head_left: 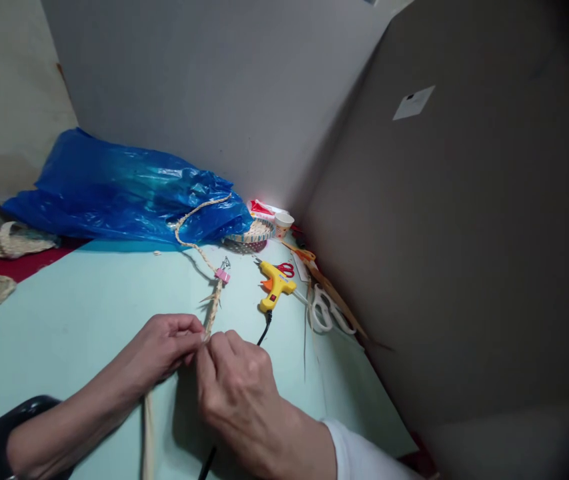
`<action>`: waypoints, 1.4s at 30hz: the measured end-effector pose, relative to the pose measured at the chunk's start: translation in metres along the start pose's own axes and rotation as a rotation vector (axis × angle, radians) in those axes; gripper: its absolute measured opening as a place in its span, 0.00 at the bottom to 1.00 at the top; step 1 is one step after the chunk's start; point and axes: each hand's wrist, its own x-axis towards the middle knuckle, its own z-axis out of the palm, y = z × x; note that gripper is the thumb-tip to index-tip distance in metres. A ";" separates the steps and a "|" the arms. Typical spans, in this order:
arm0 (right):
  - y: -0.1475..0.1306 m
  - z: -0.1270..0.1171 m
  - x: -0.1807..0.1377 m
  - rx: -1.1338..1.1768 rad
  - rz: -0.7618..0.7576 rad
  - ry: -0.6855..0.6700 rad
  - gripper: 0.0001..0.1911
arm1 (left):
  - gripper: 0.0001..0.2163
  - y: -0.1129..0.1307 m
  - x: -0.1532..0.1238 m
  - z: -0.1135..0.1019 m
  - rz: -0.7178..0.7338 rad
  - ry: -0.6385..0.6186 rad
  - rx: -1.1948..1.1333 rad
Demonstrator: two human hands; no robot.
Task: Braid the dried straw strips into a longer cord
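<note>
One slim braided cord of pale plant fibre [215,303] runs up the head view from the person's fingers, over a mint-green tabletop [89,300]. The left hand [169,343] is nearly closed, thumb and forefinger pinching the near end of the braid; the right hand [239,383], its wrist in a white sleeve [359,453], meets it there with fingers curled in, gripping at the same spot, though its fingertips are partly hidden. A few loose ends poke out sideways from the braid, and farther up a pink clip [223,275] sits on it, with a small metal piece just beyond. Past the clip the cord curves away and lies on a crumpled blue plastic bag [129,187]. Below the left hand hangs a pale flat strip [149,433]; whether it joins the braid cannot be seen. To the right of the clip lies a yellow glue gun [277,287], with a black cable [265,327] leading toward the right hand, red-handled scissors [287,269] just beside it and white-handled scissors [321,313] nearer the dark partition [444,253]. Behind the glue gun, a round woven basket [264,231] and a paper cup [283,225] stand near the bag.
</note>
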 end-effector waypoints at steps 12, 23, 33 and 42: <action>-0.007 0.002 -0.005 -0.033 -0.106 0.171 0.10 | 0.18 -0.003 -0.001 -0.014 -0.067 -0.176 -0.292; 0.026 -0.005 0.002 0.328 0.347 -0.271 0.12 | 0.24 -0.005 -0.005 -0.016 -0.008 -0.126 -0.211; 0.034 -0.014 0.011 0.733 0.640 -0.516 0.11 | 0.22 -0.015 -0.003 -0.016 -0.060 -0.183 -0.107; 0.031 -0.010 0.005 0.692 0.605 -0.527 0.10 | 0.22 0.002 -0.011 -0.010 -0.145 -0.085 -0.080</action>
